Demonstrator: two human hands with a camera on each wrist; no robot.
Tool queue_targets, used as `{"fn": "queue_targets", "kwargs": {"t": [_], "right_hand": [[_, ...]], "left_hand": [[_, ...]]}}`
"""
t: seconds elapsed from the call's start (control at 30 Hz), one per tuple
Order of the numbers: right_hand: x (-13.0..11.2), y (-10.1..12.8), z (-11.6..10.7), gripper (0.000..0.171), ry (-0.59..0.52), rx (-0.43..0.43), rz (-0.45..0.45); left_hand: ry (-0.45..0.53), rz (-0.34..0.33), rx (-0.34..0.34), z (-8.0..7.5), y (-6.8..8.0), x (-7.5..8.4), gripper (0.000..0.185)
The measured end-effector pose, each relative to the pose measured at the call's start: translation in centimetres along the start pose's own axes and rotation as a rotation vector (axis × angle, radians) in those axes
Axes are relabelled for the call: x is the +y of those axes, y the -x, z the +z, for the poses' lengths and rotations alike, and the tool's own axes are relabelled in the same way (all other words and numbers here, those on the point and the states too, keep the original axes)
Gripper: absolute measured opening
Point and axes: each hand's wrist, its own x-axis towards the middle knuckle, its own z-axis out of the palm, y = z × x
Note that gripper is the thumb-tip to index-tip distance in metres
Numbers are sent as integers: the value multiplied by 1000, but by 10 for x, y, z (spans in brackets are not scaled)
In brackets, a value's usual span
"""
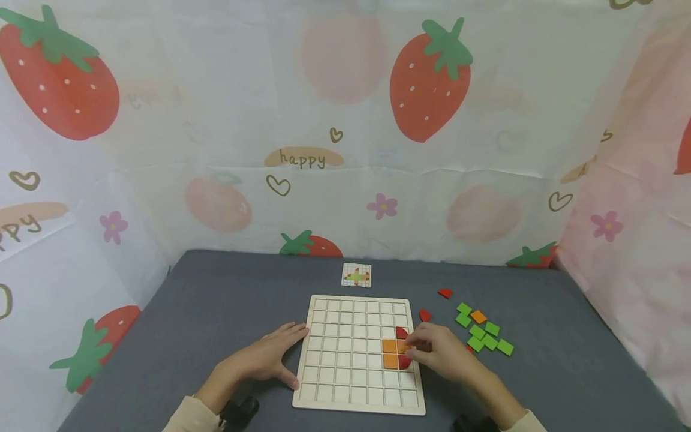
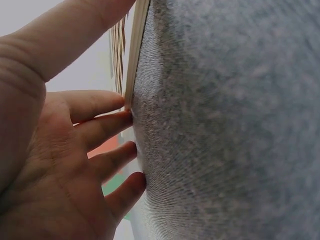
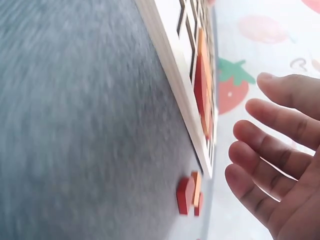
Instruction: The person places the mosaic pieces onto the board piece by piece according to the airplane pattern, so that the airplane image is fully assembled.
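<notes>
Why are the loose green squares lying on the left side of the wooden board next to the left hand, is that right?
Not quite. The loose green squares lie on the right side of the wooden board, near the right hand, as the head view shows. The left hand rests at the board's left edge, with only grey cloth around it.

left hand [image 1: 267,357] steadies the grid board [image 1: 345,384]; right hand [image 1: 439,351] touches an orange tile [image 1: 402,346].

One wooden grid board [image 1: 324,384], one pattern card [image 1: 356,275], six loose green tiles [image 1: 477,332] (clustered right), two hands.
</notes>
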Motion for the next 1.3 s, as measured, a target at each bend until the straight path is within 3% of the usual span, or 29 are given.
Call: {"fn": "queue_targets", "kwargs": {"t": [0.33,0.6,1.07,1.3], "right_hand": [[15,6,-15,13,50,82,88],[28,16,-33,18,64,143,91],[56,33,-57,19,158,259,168],[70,42,-65,25,165,258,249]], "left_hand": [[38,13,1,0,0,-1,99],[-29,16,48,0,0,2,98],[-12,4,29,0,0,3,98],[-23,-3,18,1,0,2,99]]}}
